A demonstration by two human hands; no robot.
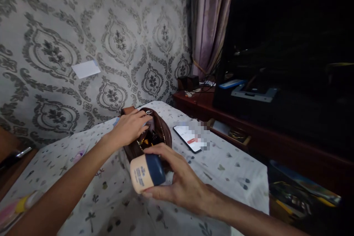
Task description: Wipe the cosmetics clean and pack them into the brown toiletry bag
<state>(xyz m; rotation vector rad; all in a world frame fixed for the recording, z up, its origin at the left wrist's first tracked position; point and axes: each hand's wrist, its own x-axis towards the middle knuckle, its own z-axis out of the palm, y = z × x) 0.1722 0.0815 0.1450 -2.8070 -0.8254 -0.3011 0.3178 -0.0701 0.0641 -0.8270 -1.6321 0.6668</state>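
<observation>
A cream-coloured cosmetic jar with a dark blue lid (146,172) is gripped on its side in my right hand (184,182), thumb below and fingers above. It is held just in front of a brown zip bag (166,132), which stands unzipped on the bed. My left hand (129,127) lies over the bag's left rim with its fingers bent into the opening, closed on the edge. Beside those fingertips a small item with a round silvery top (149,113) shows. Dark and yellow things inside the bag are too shadowed to name.
A phone with a lit screen (188,138) lies right of the bag on the patterned white sheet (221,177). Further right are a dark red desk with a partly pulled-out drawer (231,132) and a large black screen (276,44). A pink and yellow bottle (16,208) lies at lower left.
</observation>
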